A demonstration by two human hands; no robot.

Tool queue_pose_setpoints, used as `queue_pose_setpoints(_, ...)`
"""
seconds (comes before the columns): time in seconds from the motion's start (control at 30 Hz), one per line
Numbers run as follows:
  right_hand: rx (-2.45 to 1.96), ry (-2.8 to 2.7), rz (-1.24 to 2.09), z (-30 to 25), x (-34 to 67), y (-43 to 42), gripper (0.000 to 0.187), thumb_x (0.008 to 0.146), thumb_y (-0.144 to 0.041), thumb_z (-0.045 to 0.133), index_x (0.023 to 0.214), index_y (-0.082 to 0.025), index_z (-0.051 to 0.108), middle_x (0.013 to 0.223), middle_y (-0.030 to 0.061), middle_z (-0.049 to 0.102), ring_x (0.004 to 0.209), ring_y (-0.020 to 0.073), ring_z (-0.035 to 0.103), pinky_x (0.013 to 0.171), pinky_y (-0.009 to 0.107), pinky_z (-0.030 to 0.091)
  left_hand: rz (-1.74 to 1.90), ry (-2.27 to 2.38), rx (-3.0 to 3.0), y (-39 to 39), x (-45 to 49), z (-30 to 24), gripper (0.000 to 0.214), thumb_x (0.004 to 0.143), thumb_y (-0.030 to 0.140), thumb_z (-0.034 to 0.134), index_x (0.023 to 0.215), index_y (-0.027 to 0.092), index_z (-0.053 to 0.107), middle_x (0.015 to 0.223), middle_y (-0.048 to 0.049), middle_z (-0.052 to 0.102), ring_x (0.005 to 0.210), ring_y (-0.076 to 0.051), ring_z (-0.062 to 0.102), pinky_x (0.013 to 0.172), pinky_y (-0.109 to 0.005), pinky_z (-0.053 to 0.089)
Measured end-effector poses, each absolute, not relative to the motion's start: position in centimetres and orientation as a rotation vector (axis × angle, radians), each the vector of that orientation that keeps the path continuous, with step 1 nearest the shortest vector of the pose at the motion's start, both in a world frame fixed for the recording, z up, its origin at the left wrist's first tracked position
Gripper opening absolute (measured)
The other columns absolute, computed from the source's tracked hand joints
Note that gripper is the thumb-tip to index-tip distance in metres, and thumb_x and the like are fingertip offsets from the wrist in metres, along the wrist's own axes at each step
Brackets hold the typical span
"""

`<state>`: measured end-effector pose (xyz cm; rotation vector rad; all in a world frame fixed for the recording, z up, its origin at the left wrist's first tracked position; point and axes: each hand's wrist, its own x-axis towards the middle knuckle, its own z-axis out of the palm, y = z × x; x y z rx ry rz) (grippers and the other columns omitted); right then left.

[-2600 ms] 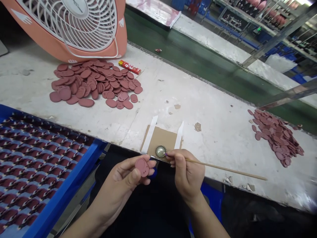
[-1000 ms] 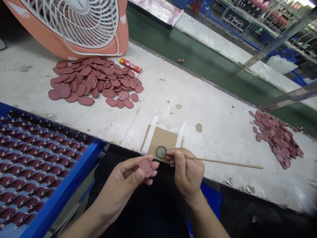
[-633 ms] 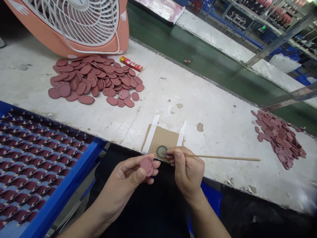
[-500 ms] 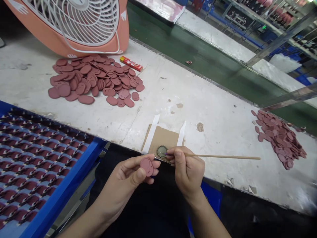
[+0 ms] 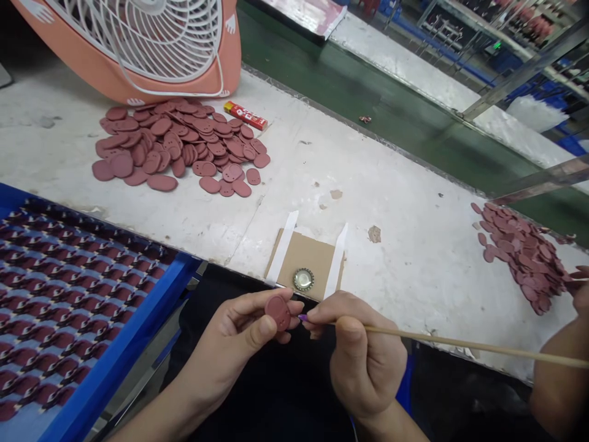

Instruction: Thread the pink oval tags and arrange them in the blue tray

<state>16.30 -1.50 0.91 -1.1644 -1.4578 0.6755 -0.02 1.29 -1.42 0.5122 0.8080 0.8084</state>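
Observation:
Between the thumb and fingers of my left hand (image 5: 246,331) is a flat reddish-brown oval piece (image 5: 277,313) with small holes and a curved line on its face. My right hand (image 5: 363,350) is closed round a thin wooden stick (image 5: 442,339), whose purple tip (image 5: 302,317) points at the piece, close to its right edge. Just beyond both hands, a metal bottle cap (image 5: 304,280) lies hollow side up with something shiny inside. Under it is a cardboard square (image 5: 306,253) held to the table by two white tape strips.
A large heap of similar oval pieces (image 5: 184,141) lies at the left by a red lighter (image 5: 246,115) and an orange fan (image 5: 147,55). Another heap (image 5: 519,252) is at the right, near another person's hand (image 5: 580,288). A blue tray (image 5: 87,393) holds rows of dark red pieces.
My right hand has moved from the bottle cap toward me, bringing the stick's tip near the oval piece. Another person's hand has come in at the right edge, by the right heap.

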Motion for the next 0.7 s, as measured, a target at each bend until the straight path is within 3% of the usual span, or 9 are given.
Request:
queue_pose_setpoints(0.2,-1.184,-1.486,0.704,0.8,16.2,-1.3,0.026,0.109,-0.026,0.044,0.098,-0.018,0.066,0.082,0.0020,0.067,0.071,0.0143,0.064,0.067,0.025,0.054,0.812,0.773,0.514,1.3,-0.2,-2.0,0.021,0.080,0.033,0.079,0.100,0.028,0.081,0.090,-0.0025,0.083,0.076,-0.014,0.073,0.071,-0.018,0.059)
queue_pose_setpoints(0.47,-1.110,-1.358,0.745,0.9,16.4,-1.1,0.031,0.110,-0.033,0.045,0.096,-0.017,0.069,0.075,0.0033,0.064,0.062,0.0135,0.060,0.056,0.024,0.050,0.805,0.829,0.461,1.2,-0.1,-1.8,0.021,0.077,0.035,0.081,0.097,0.029,0.082,0.089,-0.0040,0.082,0.082,-0.017,0.074,0.069,-0.020,0.058)
queue_pose_setpoints(0.6,-0.979,-1.155,0.592,1.5,16.9,-0.4,0.038,0.110,-0.041,0.043,0.098,-0.016,0.069,0.067,0.0028,0.061,0.052,0.0139,0.056,0.042,0.023,0.046,0.793,0.833,0.411,1.6,0.1,-1.4,0.024,0.074,0.037,0.083,0.096,0.027,0.082,0.093,-0.0067,0.082,0.082,-0.019,0.073,0.066,-0.022,0.057)
queue_pose_setpoints(0.7,-0.996,-1.137,0.416,1.8,16.8,0.0,0.033,0.110,-0.038,0.046,0.102,-0.016,0.069,0.065,0.0016,0.060,0.048,0.0131,0.055,0.036,0.021,0.044,0.774,0.751,0.405,2.0,0.3,-1.0,0.026,0.074,0.039,0.083,0.097,0.027,0.082,0.095,-0.0058,0.082,0.079,-0.017,0.071,0.064,-0.020,0.057)
